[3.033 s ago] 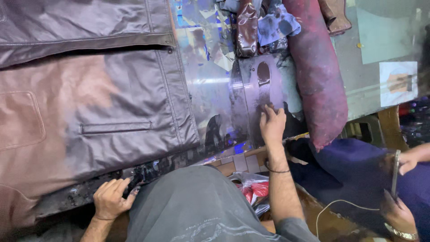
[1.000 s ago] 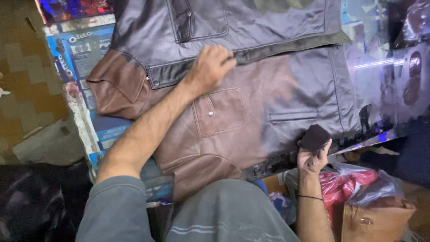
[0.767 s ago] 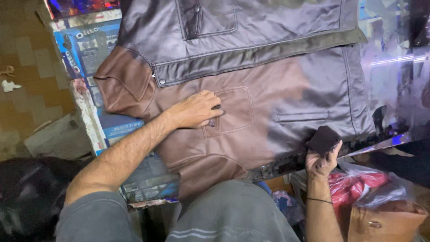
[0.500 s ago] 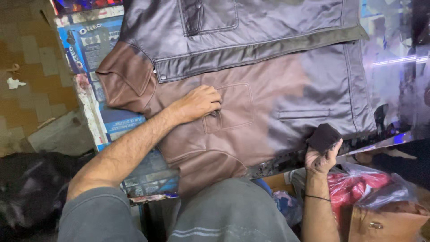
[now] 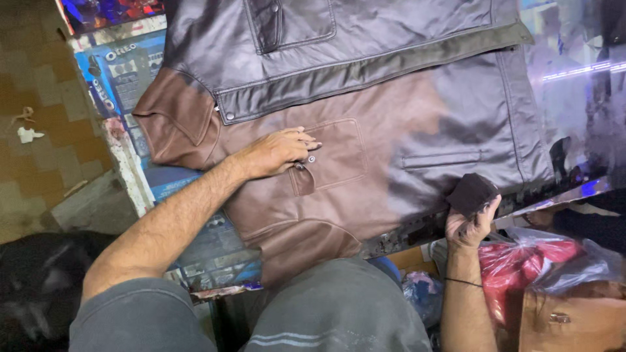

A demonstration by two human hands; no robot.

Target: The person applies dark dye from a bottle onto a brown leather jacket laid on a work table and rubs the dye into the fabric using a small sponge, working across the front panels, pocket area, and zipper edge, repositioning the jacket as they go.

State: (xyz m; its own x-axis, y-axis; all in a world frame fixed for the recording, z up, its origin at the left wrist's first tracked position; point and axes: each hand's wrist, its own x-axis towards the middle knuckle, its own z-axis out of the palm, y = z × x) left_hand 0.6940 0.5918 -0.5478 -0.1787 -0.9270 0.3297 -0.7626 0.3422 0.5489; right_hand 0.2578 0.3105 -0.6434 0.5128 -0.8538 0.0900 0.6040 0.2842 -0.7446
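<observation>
Head view
Jacket: a leather jacket (image 5: 365,124) lies spread flat on the table (image 5: 574,85), brown at the collar end, fading to dark grey toward the hem; its upper panel is grey all over.
Left hand: the left hand (image 5: 277,151) rests palm down on the brown chest area, fingers (image 5: 303,138) together and stretched flat, tips at the flap of the chest pocket (image 5: 332,156), beside its snap.
Right hand: the right hand (image 5: 471,218) is at the jacket's near edge, fingers clamped on a dark sponge (image 5: 472,191); the sponge seems to touch the leather just below the slit pocket (image 5: 441,158), though the contact is hard to make out.
Pocket: the chest pocket sits between the two hands, nearer the left.
Around: a red plastic bag (image 5: 521,261) lies near the right wrist; printed blue cardboard (image 5: 124,72) sticks out under the collar; tiled floor (image 5: 32,78) shows at the left.
</observation>
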